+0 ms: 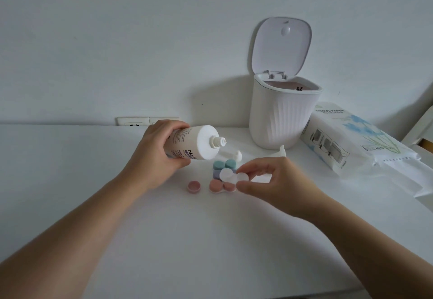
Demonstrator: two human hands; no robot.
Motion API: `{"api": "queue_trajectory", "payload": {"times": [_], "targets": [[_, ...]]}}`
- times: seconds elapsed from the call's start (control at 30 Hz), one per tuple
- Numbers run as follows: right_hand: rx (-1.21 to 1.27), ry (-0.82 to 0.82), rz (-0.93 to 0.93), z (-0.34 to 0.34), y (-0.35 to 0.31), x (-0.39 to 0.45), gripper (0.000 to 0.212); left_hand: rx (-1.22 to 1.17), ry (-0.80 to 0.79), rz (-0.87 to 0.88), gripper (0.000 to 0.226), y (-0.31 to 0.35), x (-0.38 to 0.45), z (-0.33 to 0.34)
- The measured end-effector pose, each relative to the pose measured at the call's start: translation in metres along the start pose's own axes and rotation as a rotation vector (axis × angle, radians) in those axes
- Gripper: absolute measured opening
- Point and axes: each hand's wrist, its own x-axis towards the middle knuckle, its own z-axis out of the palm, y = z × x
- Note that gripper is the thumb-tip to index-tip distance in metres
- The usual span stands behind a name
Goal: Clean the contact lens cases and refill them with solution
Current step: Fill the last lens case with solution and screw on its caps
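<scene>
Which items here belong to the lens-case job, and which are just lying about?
In use:
- solution bottle, gripped by the left hand
- white lens case, pinched by the right hand
- pink case, loose pink cap, teal case

Lying about:
- wall socket

Possibly for the job:
- open bin
- tissue pack

White table (93, 205), lens cases (221, 187), bin (278, 118), tissue pack (346, 144)
</scene>
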Motion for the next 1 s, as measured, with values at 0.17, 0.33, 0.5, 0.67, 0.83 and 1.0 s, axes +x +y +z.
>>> {"api": "queue_trajectory", "payload": {"times": [0.17,0.33,0.5,0.67,0.83,1.0], "targets": [[0.107,0.010,0.006,-0.005,0.002,0.021,0.014,0.030,0.004,-0.006,0.071,0.000,0.001,0.000],[0.277,-0.006,0.005,-0.003,0.011,0.026,0.013,0.063,-0.003,0.009,0.070,0.000,0.002,0.001],[0.350,0.015,-0.062,0.000,0.017,0.022,0.018,0.094,0.003,0.052,0.069,0.001,0.002,0.002],[0.306,0.047,-0.100,0.001,0.015,0.019,0.024,0.131,0.000,0.102,0.068,0.004,0.003,0.002],[0.302,0.063,-0.126,0.002,0.016,0.017,0.023,0.154,-0.006,0.144,0.066,0.007,0.003,0.004],[0.297,0.069,-0.128,-0.001,0.016,0.016,0.022,0.162,0.010,0.167,0.065,0.008,0.003,0.003]]}}
